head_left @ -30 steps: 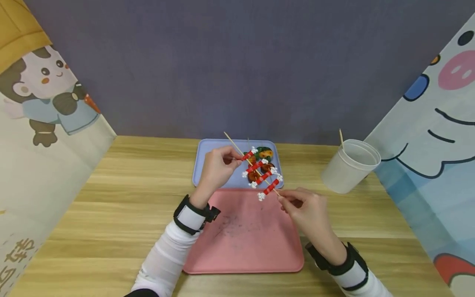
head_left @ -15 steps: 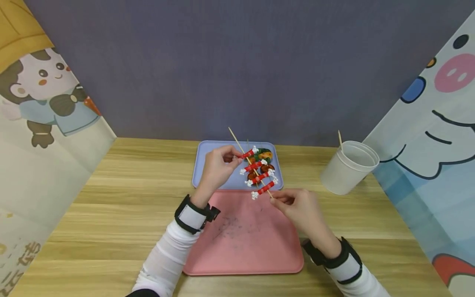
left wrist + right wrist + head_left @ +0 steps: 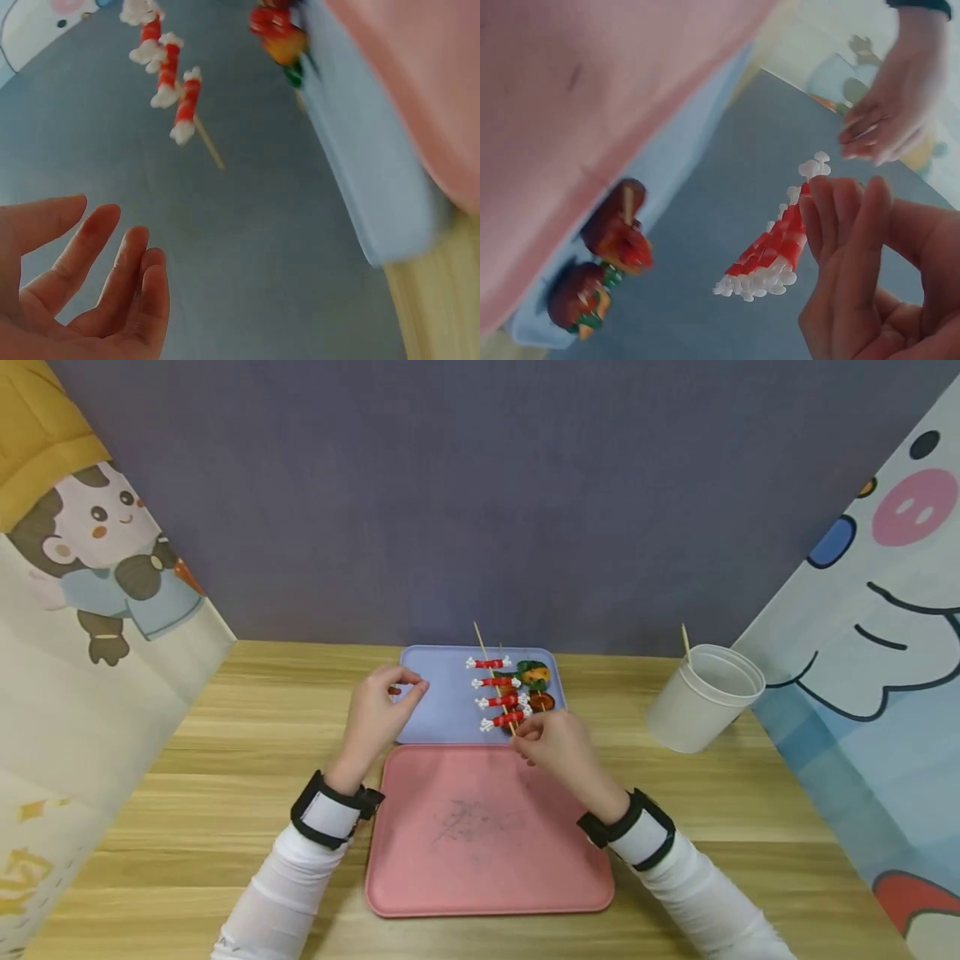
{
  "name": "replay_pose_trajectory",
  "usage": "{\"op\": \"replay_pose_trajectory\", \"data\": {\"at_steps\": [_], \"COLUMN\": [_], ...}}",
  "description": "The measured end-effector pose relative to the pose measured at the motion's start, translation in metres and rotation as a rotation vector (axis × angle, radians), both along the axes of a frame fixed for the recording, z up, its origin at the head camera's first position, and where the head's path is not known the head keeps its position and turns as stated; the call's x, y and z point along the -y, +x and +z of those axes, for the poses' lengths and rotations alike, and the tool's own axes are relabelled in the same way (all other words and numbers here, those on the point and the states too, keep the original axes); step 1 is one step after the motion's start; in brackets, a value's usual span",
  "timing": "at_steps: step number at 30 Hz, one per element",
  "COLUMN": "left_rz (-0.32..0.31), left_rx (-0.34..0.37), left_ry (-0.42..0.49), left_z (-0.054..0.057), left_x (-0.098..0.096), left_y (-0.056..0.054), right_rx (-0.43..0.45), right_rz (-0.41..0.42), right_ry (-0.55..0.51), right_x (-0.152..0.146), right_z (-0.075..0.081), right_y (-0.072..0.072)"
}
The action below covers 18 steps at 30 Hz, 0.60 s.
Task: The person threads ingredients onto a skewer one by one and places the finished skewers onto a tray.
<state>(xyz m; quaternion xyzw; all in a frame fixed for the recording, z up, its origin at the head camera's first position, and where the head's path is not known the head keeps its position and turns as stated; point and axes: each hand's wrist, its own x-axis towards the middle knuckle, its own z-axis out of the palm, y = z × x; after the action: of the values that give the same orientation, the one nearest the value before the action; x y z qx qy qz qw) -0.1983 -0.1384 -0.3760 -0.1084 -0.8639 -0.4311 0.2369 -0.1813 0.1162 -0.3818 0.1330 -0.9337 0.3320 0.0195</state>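
My right hand (image 3: 558, 743) pinches the lower end of a wooden skewer (image 3: 495, 683) between thumb and fingers. Threaded crosswise on the skewer are several red pieces with knobbly white ends. It is held up over a blue tray (image 3: 435, 697), its bare tip pointing away from me. My left hand (image 3: 378, 710) holds nothing; its fingers are apart from the skewer, near the tray's left edge. In the left wrist view the left fingers (image 3: 112, 277) are loosely bent. Other skewers with brown, orange and green pieces (image 3: 534, 677) lie at the tray's right side, partly hidden behind the held one.
A pink tray (image 3: 487, 877) with dark scuffs lies in front of the blue one. On the right stands a white tub (image 3: 701, 706) with a wooden stick (image 3: 686, 642) rising from it. A dark wall (image 3: 480, 502) closes off the back; printed panels flank the wooden table (image 3: 247, 760).
My left hand has let go of the skewer and moved left. My right hand has carried the skewer left, and it now stands steeper in the head view.
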Motion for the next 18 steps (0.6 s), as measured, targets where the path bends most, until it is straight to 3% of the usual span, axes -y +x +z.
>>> {"op": "replay_pose_trajectory", "data": {"at_steps": [7,12,18], "left_rz": [0.083,0.133,0.158], "left_rx": [-0.016,-0.042,-0.067], "left_ry": [-0.083,-0.117,-0.109], "left_z": [-0.011,-0.010,-0.005], "left_x": [0.038,0.058,0.068], "left_y": [0.015,0.026,0.030], "right_rx": [-0.083,-0.074,-0.053], "right_rz": [0.036,0.049,0.065], "right_ry": [0.097,0.107,0.154], "right_x": [0.015,0.025,0.037], "right_z": [-0.018,-0.024,-0.024], "right_y": [-0.024,-0.039,-0.052]}}
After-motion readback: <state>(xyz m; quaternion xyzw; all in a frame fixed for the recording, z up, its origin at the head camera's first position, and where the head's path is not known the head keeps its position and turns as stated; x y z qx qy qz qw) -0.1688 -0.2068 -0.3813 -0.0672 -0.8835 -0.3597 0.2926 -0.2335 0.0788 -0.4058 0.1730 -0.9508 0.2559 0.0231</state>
